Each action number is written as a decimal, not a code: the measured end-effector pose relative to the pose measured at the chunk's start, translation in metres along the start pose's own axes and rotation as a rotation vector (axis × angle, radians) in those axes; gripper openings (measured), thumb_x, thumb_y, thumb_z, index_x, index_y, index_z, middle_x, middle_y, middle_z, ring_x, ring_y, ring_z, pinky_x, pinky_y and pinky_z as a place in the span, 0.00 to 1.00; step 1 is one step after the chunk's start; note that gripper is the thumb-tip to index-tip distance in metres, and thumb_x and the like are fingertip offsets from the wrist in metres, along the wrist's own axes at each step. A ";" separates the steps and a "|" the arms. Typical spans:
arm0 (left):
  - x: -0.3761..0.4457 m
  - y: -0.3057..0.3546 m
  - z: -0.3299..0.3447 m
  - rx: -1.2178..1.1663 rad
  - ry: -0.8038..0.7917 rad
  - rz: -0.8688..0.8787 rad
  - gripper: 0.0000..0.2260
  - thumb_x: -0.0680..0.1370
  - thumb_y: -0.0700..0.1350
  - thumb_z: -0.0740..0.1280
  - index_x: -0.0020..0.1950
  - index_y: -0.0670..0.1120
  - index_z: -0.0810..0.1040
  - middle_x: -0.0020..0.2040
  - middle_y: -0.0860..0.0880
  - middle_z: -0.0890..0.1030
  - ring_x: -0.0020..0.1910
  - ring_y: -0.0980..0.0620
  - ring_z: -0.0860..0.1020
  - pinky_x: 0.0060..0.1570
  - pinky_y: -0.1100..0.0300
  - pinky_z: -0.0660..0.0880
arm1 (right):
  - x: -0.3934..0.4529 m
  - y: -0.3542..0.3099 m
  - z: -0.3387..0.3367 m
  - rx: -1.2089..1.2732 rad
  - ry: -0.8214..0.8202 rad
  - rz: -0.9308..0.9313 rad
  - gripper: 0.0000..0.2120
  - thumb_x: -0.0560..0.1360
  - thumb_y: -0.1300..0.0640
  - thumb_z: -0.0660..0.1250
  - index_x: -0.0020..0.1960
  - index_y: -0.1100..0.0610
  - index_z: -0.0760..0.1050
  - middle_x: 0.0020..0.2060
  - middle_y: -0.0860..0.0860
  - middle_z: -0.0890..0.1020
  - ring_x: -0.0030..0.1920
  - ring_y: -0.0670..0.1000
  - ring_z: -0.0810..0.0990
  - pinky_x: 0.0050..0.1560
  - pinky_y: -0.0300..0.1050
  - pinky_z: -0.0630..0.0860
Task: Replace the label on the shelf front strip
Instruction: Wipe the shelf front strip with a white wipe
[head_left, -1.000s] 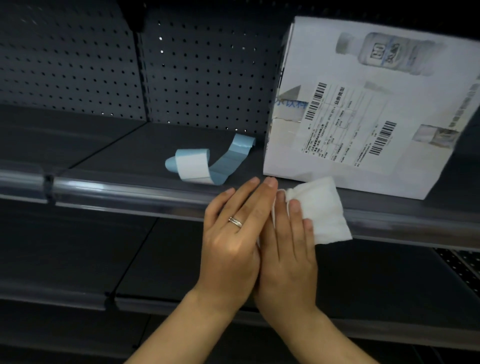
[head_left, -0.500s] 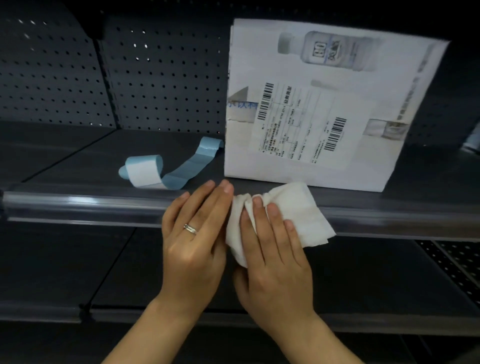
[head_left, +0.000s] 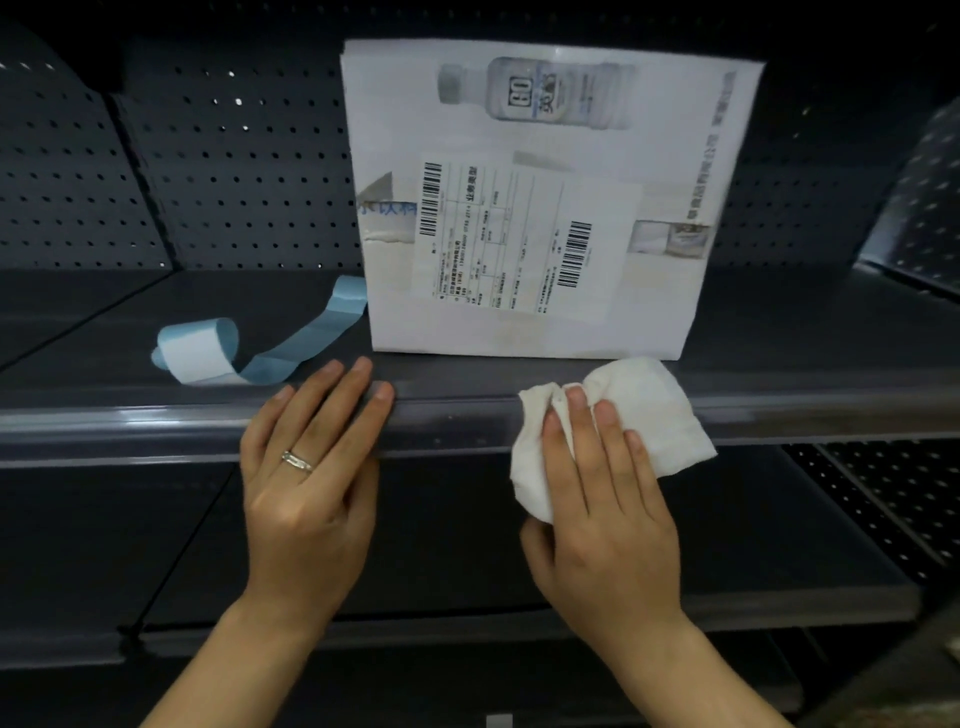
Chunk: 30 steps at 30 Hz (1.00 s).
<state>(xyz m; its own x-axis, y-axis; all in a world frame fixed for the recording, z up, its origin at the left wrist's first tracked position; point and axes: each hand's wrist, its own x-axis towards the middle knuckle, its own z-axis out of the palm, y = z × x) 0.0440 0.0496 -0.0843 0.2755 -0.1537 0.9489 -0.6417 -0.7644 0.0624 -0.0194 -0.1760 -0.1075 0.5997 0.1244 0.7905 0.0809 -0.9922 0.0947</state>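
Head view, the only one I have: my left hand (head_left: 311, 467) lies flat on the strip (head_left: 156, 421) at the shelf's (head_left: 104, 343) front edge, fingers straight and close together, tips on the strip's top lip, holding nothing; my right hand (head_left: 597, 493) presses a tissue (head_left: 649, 410) against the strip further toward the right end, fingers fairly straight on top of it, though the thumb seems tucked under the tissue's lower fold — I cannot see it well.

A second ago the two hands were touching, the tissue beside the left fingertips; now they are well apart, so the tissue has been swept rightward along the strip while the left hand stayed braced; I judge this as wiping the strip clean before a fresh label goes on.

The label roll (head_left: 208, 348) — blue backing, white label curled at its end — lies on the shelf just behind the front edge, left of my left hand, untouched; the box (head_left: 519, 208) stands upright behind the strip, near the tissue.

No label is visible on the wiped stretch; the new one is not yet applied.
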 end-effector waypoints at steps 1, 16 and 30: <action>0.001 0.001 0.000 -0.003 0.001 -0.004 0.16 0.79 0.30 0.70 0.65 0.39 0.81 0.68 0.41 0.80 0.70 0.41 0.77 0.72 0.39 0.69 | -0.003 0.008 -0.002 -0.005 -0.002 0.033 0.47 0.74 0.55 0.70 0.83 0.58 0.45 0.82 0.56 0.49 0.84 0.55 0.45 0.84 0.53 0.46; -0.010 0.044 -0.010 -0.199 0.023 -0.128 0.16 0.76 0.38 0.68 0.63 0.36 0.80 0.68 0.33 0.78 0.69 0.34 0.76 0.72 0.40 0.68 | -0.021 0.058 -0.027 0.067 0.014 0.291 0.51 0.70 0.59 0.75 0.82 0.63 0.46 0.83 0.59 0.49 0.84 0.62 0.47 0.83 0.59 0.50; 0.033 0.107 0.004 -1.542 -0.351 -1.500 0.15 0.83 0.47 0.63 0.62 0.40 0.83 0.56 0.40 0.88 0.59 0.45 0.86 0.60 0.51 0.79 | -0.018 -0.031 -0.003 0.114 -0.102 0.072 0.54 0.71 0.50 0.74 0.83 0.58 0.42 0.84 0.53 0.41 0.84 0.56 0.45 0.84 0.52 0.43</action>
<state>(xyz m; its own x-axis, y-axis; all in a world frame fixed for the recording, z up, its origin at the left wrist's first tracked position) -0.0130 -0.0397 -0.0474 0.9488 -0.3003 -0.0977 0.2548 0.5457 0.7983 -0.0352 -0.1474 -0.1232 0.6842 0.0592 0.7269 0.1214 -0.9920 -0.0335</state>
